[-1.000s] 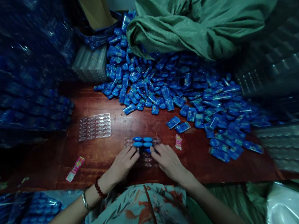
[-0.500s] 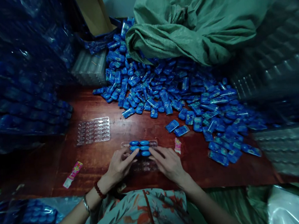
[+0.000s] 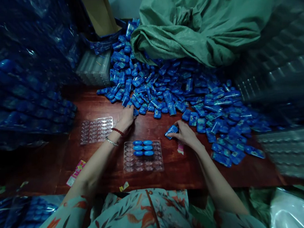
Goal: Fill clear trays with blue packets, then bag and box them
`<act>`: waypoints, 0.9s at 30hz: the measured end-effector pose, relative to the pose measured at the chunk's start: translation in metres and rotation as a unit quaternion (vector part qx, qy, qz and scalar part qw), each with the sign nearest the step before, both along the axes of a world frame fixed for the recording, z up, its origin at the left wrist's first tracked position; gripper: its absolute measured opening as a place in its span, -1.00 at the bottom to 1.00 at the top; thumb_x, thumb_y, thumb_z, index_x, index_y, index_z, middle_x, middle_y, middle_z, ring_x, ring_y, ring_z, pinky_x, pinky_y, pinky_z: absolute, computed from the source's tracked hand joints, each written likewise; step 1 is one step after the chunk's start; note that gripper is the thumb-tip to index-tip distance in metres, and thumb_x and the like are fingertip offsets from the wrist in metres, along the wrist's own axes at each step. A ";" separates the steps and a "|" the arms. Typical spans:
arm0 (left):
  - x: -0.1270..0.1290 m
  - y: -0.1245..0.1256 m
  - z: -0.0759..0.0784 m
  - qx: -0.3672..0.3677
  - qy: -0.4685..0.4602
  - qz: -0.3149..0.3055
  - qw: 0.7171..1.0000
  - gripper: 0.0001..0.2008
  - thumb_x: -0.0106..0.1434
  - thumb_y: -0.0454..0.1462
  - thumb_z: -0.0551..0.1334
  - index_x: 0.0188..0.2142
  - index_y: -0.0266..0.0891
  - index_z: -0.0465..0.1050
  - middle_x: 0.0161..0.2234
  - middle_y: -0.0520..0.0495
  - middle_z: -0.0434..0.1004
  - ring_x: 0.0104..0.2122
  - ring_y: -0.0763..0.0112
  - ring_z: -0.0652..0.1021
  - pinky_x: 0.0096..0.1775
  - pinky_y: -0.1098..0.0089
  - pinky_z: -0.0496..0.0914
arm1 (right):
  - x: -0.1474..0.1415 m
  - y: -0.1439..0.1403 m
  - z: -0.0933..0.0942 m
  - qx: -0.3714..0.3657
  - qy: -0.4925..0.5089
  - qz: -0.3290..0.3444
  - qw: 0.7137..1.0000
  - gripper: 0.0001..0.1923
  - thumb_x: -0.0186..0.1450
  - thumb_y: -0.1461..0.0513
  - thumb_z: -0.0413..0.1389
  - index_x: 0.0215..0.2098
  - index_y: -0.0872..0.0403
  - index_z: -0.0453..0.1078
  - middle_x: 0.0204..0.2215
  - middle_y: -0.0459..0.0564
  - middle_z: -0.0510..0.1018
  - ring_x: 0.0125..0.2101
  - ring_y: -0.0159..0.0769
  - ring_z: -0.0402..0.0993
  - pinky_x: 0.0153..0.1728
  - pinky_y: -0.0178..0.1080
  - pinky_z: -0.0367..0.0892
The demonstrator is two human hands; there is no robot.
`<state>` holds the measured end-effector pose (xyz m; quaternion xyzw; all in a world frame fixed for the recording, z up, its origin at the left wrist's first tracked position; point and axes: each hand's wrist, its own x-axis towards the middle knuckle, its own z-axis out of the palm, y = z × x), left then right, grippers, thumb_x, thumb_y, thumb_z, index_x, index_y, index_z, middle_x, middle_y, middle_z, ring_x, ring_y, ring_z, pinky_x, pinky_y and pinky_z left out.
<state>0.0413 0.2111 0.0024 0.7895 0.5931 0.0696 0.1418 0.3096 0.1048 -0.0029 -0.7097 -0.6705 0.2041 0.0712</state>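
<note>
- Fingers of the right hand [image 3: 186, 135] pinch one blue packet [image 3: 171, 130] at the near edge of the pile; the left hand [image 3: 126, 118] curls its fingers among packets further left, and whether they grip any cannot be told.
- Between the forearms, a clear blister tray [image 3: 142, 156] lies on the wooden surface [image 3: 147, 126], four blue pieces [image 3: 143, 147] seated in its far rows.
- Beside the left wrist rests a second, unfilled tray [image 3: 96, 130].
- Beyond, the heap of blue packets [image 3: 181, 90] spreads toward a green sack [image 3: 200, 22].
</note>
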 end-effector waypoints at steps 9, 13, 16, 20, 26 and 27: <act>-0.080 -0.117 0.005 0.055 -0.242 0.105 0.963 -0.76 0.22 -0.16 0.18 -0.15 -0.20 0.31 -0.31 -0.01 0.47 -0.34 0.38 0.50 -0.28 0.39 0.39 | -0.014 -0.086 0.017 0.062 0.297 -0.027 0.952 -0.75 0.25 0.07 0.06 -0.17 0.02 0.30 -0.37 -0.04 0.50 -0.42 -0.29 0.46 -0.39 -0.26 0.38; -0.083 -0.193 0.004 0.075 -0.300 0.071 0.948 -0.83 0.25 -0.18 0.16 -0.20 -0.19 0.33 -0.33 -0.01 0.49 -0.34 0.41 0.52 -0.28 0.41 0.45 | -0.047 -0.118 0.009 0.145 0.331 0.041 0.931 -0.89 0.27 0.22 0.08 -0.21 0.00 0.36 -0.28 -0.01 0.53 -0.25 -0.26 0.49 -0.22 -0.20 0.43; -0.067 -0.219 -0.007 0.089 -0.295 -0.027 0.951 -0.82 0.31 -0.30 0.07 -0.11 -0.18 0.34 -0.26 -0.09 0.51 -0.27 0.39 0.55 -0.23 0.39 0.48 | -0.066 -0.124 -0.003 0.212 0.290 0.133 0.924 -0.77 0.29 0.33 0.00 -0.11 0.00 0.36 -0.22 0.02 0.53 -0.20 -0.28 0.49 -0.20 -0.20 0.45; -0.053 -0.216 -0.025 0.123 -0.242 -0.112 0.956 -0.69 0.32 -0.38 0.01 0.04 -0.19 0.29 -0.16 -0.19 0.48 -0.18 0.39 0.53 -0.20 0.44 0.47 | -0.073 -0.119 -0.003 0.257 0.127 0.267 0.920 -0.62 0.28 0.43 -0.09 -0.01 0.05 0.33 -0.18 0.08 0.51 -0.19 -0.26 0.46 -0.19 -0.18 0.44; -0.056 -0.207 -0.028 0.149 -0.191 -0.173 0.955 -0.64 0.33 -0.41 -0.01 0.09 -0.20 0.25 -0.22 -0.16 0.47 -0.26 0.43 0.51 -0.27 0.46 0.47 | -0.079 -0.107 0.022 0.181 0.005 0.332 0.926 -0.59 0.22 0.48 -0.10 -0.03 0.14 0.34 -0.27 0.10 0.47 -0.30 -0.26 0.40 -0.32 -0.24 0.41; -0.056 -0.208 -0.029 0.152 -0.196 -0.171 0.953 -0.63 0.33 -0.42 -0.02 0.10 -0.20 0.24 -0.23 -0.15 0.46 -0.28 0.44 0.51 -0.29 0.48 0.47 | -0.080 -0.104 0.023 0.161 0.005 0.336 0.928 -0.58 0.20 0.48 -0.09 -0.01 0.14 0.33 -0.27 0.09 0.46 -0.30 -0.25 0.39 -0.32 -0.24 0.41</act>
